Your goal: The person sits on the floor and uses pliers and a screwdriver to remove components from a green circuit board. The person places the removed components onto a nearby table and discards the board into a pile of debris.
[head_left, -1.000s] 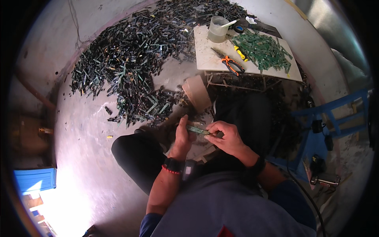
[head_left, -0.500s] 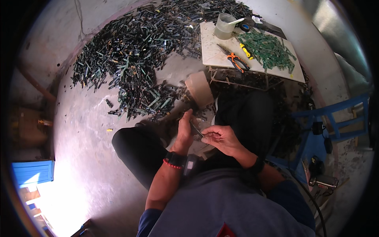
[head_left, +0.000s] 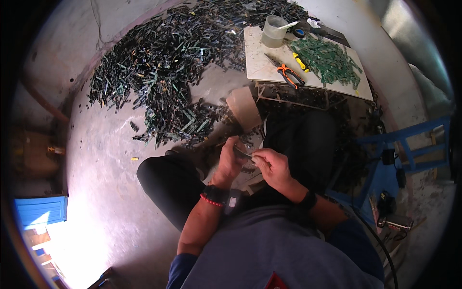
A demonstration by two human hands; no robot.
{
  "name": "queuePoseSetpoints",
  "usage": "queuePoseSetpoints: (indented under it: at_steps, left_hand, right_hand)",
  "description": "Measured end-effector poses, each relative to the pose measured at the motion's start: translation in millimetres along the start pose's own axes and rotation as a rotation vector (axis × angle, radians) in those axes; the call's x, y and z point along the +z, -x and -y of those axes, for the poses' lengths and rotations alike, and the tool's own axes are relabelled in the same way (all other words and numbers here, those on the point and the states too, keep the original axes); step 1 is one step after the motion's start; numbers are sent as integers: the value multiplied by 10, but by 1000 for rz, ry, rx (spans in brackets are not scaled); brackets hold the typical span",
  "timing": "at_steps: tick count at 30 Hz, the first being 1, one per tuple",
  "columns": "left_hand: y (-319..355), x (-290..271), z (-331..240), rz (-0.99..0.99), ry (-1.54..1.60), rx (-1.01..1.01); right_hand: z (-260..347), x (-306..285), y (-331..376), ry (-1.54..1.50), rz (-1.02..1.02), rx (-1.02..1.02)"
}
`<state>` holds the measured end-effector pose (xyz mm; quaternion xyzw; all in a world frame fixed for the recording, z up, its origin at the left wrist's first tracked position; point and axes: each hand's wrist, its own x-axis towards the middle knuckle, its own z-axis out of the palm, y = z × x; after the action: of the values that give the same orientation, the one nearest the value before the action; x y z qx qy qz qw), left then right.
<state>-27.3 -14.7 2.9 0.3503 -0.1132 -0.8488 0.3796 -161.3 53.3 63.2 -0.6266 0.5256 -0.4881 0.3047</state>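
Between my two hands, above my lap, is a thin dark strip (head_left: 244, 154), small and partly hidden by my fingers. My left hand (head_left: 229, 162) is closed round its left end, with the thumb side up. At the other end, my right hand (head_left: 272, 167) pinches the strip between thumb and fingers. Both hands sit close together, just short of a bent piece of brown cardboard (head_left: 243, 109) on the floor.
A large heap of dark strips (head_left: 163, 82) spreads over the floor ahead. On a low white board (head_left: 260, 65) lie orange-handled pliers (head_left: 290, 76), a yellow-handled tool (head_left: 301, 62), green strips (head_left: 327, 60) and a clear tub (head_left: 274, 33). A blue chair (head_left: 404, 139) stands right.
My right hand has turned and its fingers have curled in tighter on the strip. The left hand's fingers have closed further round the other end. The surroundings look the same.
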Motion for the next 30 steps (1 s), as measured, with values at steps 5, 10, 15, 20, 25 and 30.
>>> queuePoseSetpoints:
  at_steps: [5,10,15,20,25,30]
  left_hand:
    - [-49,43,70,-77,137,35]
    - [-7,89,-18,-23,192,-44]
    - [-46,125,-12,2,131,-65]
    - [-17,-13,-17,25,149,-130]
    - [-31,7,-43,23,181,-125]
    - [-52,-143,-70,-52,222,-102]
  right_hand:
    - [80,52,23,188,-21,-262]
    - [103,22,0,185,74,-317]
    - [186,-221,-168,-4,239,-76]
    - [-162,-844,-1110,444,-371,-73]
    - [-804,-1571,-1925,914,-396,80]
    - [-1117,-1651,-2193,1089,-205,311]
